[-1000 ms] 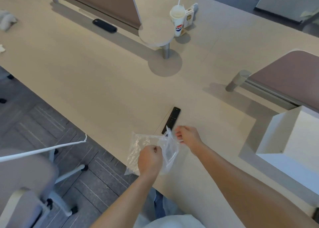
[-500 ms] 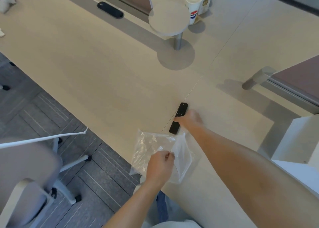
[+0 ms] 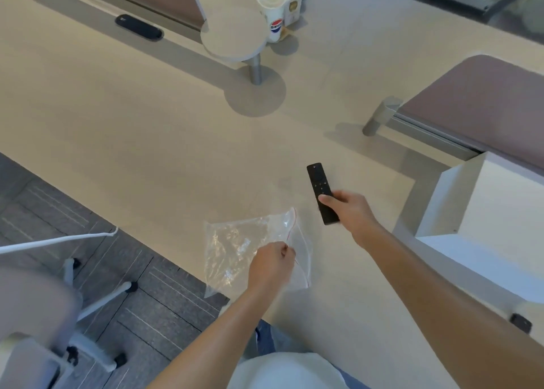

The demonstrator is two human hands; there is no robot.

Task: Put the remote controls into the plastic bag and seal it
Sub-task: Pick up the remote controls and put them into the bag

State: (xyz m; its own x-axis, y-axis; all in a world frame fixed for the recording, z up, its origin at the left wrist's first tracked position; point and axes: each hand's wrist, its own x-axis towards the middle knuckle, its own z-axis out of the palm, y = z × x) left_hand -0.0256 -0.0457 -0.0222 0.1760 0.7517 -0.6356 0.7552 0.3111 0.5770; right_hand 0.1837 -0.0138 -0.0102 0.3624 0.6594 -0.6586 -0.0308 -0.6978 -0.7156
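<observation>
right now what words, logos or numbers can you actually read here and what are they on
No text reads clearly in this view.
Paper cup: a round red, white and blue logo, no legible lettering.
Small box behind the cup: a gold emblem, print too blurred to read.
Remote control in the right hand: button marks too small to read.
Plastic bag held by the left hand: no print, only a red line along its mouth.

right hand (image 3: 350, 210) grips black remote control (image 3: 321, 191) at lower centre-right of frame, thumb on its face | left hand (image 3: 272, 266) pinches red-lined mouth of clear plastic bag (image 3: 235, 250), bottom centre, over the near edge of the beige table (image 3: 132, 118) | paper cup (image 3: 272, 13) top centre | white box (image 3: 485, 212) at right edge
</observation>
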